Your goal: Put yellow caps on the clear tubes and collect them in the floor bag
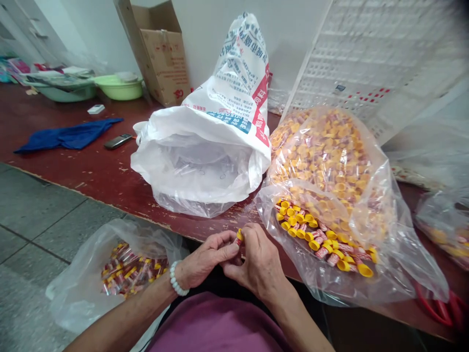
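Observation:
My left hand (209, 256) and my right hand (259, 260) meet at the table's front edge. Between their fingertips is a small yellow-topped tube (239, 235) with a reddish body, and both hands are closed on it. To the right, a clear plastic bag (384, 195) lies open, filled with similar small pieces that have yellow flared ends and red-and-white patterned bodies (324, 250). A second clear bag (78, 278), low on the left, contains several yellow-and-red pieces (128, 269) with a shiny look. My fingers hide much of the held tube.
On the dark red table (84, 171), a white printed sack (234, 93) lies with its mouth towards me. Further left are a blue cloth (69, 134), a phone (117, 141), green basins (119, 88) and a cardboard box (164, 63). Red handles (439, 310) show at lower right.

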### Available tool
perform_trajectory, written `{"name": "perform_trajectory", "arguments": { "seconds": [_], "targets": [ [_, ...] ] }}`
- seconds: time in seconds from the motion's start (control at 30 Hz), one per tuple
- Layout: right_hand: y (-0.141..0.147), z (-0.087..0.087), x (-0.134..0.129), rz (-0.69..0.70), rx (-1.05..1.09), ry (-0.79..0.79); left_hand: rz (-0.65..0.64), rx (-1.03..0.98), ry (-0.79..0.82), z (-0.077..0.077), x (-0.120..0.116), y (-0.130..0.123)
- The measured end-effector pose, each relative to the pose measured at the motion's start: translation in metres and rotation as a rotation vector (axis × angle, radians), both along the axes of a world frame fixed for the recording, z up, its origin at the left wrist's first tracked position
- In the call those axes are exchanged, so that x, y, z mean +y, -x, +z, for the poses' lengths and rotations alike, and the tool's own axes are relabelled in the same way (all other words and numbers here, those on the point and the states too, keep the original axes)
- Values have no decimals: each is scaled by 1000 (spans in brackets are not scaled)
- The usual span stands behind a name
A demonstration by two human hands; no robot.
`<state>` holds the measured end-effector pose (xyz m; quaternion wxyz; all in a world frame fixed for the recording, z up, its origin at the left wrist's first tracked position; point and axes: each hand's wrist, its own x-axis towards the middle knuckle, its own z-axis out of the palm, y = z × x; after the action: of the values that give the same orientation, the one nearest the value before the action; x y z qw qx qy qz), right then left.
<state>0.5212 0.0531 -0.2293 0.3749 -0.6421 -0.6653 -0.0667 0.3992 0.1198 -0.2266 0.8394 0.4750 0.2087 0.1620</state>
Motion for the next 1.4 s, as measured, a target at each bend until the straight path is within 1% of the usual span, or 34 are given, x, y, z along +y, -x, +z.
{"name": "perform_trajectory", "arguments": {
  "seconds": [0.07,0.13,0.17,0.2,0.23,0.27,0.3,0.33,0.4,0.43,0.47,0.5,0.53,0.6,0.67,0.73,0.83,0.9,0.97,1.03,1.1,1.2,1.23,1.27,1.33,1.4],
  "targets": [
    [0,4,-1,-2,-35,82,-61,-3,-2,0,1,-4],
    [0,13,-5,37,4,122,-120,22,-47,5,8,-4],
    [-3,19,-9,77,38,110,-125,73,-153,9,15,-3],
    [-7,26,-15,109,72,75,-98,153,-320,14,25,-2],
    [-15,32,-21,108,102,28,-41,251,-519,19,38,0],
    [-26,36,-28,61,126,-21,40,358,-729,25,55,1],
    [-39,39,-34,-35,143,-57,139,456,-905,30,75,2],
    [-56,39,-41,-172,158,-69,212,512,-1000,35,97,2],
    [-92,31,-52,-444,171,-27,294,589,-1158,39,145,-3],
    [-110,23,-57,-534,169,17,287,613,-1237,39,169,-6],
    [-126,14,-61,-583,156,59,250,631,-1307,37,190,-11],
    [-139,5,-64,-602,137,97,206,650,-1365,35,209,-17],
    [-148,-4,-66,-593,109,132,156,665,-1416,32,225,-22],
    [-155,-18,-66,-537,27,189,65,692,-1496,25,249,-31],
    [-149,-24,-60,-479,-76,247,1,709,-1560,22,262,-37],
    [-138,-25,-51,-443,-175,323,-30,720,-1607,22,267,-39],
    [-125,-20,-36,-432,-298,456,2,722,-1647,26,260,-38],
    [-123,-17,-29,-426,-381,535,84,699,-1635,28,246,-34],
    [-125,-14,-26,-397,-452,604,181,649,-1581,28,222,-26],
    [-130,-12,-26,-376,-481,654,254,570,-1490,25,189,-15],
    [-135,-11,-27,-393,-485,688,267,466,-1300,22,151,-5],
    [-143,-13,-28,-481,-481,719,213,319,-823,16,96,5],
    [-145,-14,-28,-507,-471,723,193,291,-690,15,81,6],
    [-148,-16,-28,-523,-448,715,173,274,-590,15,67,6],
    [-150,-18,-30,-542,-347,633,135,241,-442,14,45,4],
    [-145,-15,-33,-567,-138,442,100,211,-372,13,31,-1]
  ]
}}
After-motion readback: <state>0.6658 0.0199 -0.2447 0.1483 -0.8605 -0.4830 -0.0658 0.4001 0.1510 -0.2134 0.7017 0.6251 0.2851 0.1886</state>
